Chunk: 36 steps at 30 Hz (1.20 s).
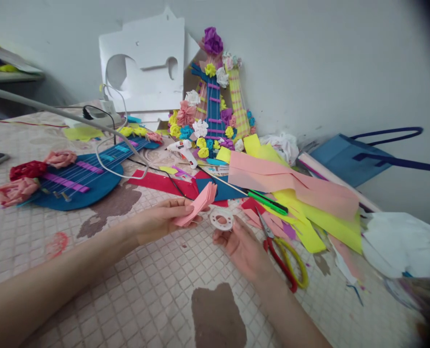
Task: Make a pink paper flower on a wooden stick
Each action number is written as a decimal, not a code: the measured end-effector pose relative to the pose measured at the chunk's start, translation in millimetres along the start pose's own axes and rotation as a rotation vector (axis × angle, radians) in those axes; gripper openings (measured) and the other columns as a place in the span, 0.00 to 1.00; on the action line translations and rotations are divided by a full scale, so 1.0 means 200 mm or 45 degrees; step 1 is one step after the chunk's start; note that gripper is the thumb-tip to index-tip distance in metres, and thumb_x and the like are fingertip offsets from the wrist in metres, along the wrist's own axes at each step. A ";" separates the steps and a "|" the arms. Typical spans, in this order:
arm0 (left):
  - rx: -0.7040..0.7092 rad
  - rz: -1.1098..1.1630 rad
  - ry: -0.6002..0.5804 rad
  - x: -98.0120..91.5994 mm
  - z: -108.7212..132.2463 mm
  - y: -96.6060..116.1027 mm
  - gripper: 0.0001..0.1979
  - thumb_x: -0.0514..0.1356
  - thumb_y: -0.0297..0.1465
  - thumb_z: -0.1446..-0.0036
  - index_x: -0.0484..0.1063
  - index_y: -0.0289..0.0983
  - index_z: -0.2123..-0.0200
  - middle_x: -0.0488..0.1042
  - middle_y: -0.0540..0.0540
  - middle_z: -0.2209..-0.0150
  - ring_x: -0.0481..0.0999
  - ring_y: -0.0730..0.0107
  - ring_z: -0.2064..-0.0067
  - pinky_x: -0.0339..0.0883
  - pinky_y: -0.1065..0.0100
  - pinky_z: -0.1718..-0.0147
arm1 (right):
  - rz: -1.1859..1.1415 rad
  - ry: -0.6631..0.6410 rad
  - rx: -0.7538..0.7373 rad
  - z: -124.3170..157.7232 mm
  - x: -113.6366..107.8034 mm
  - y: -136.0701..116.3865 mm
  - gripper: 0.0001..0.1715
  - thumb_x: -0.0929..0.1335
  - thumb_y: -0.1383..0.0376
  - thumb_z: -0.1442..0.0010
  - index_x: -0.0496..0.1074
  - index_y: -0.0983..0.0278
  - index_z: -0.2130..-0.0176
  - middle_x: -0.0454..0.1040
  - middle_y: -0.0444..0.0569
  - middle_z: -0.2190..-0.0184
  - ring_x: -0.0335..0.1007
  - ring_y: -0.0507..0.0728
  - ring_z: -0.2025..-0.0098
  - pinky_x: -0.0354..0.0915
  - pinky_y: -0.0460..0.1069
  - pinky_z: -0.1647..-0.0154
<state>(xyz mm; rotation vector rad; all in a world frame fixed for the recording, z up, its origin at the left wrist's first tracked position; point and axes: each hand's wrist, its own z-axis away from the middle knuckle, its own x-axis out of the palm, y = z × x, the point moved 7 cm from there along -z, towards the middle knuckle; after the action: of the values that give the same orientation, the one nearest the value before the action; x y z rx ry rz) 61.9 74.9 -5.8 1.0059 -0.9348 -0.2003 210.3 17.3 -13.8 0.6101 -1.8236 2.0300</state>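
A pale grey wall stands behind a table [146,290] covered in a quilted, checked cloth with brown patches. Long pink paper sheets [291,181] and yellow paper sheets [320,224] sprawl across its right side, near a blue bag [349,154] that leans on the wall. To my left a flat blue paper guitar [80,181] lies on the cloth with red and pink paper roses at its near end. A white cardboard cutout [146,63] is propped against the wall, and beside it stand upright paper guitars [215,116] crowded with coloured paper flowers. A white glue gun [184,150] lies in front of them.

Both my bare forearms come in from the bottom edge and angle toward each other over the middle of the table. My left grip [160,220] is turned thumb-up, fingers closed around the lower edge of a pink paper stack [200,205], which fans up and to the right above the cloth. My right grip [244,249] lies palm up and low over the table, its fingertips pinching a small white tape roll [221,219] just beside the stack, the two nearly touching. Red-and-yellow-handled scissors [283,256] lie on the cloth just right of that wrist, blades pointing away from me.
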 end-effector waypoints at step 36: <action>-0.046 0.033 -0.194 0.04 0.01 -0.02 0.11 0.66 0.30 0.49 0.73 0.33 0.63 0.75 0.45 0.64 0.75 0.68 0.59 0.63 0.69 0.56 | 0.276 -0.254 -0.058 0.04 0.10 0.01 0.11 0.67 0.58 0.42 0.76 0.58 0.61 0.71 0.48 0.55 0.67 0.56 0.55 0.65 0.51 0.54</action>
<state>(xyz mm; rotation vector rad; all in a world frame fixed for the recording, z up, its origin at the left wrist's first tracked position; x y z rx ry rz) 65.5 67.4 -4.0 0.9545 -1.0785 -0.2738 193.2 9.3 -4.7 0.6468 -2.1282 2.1220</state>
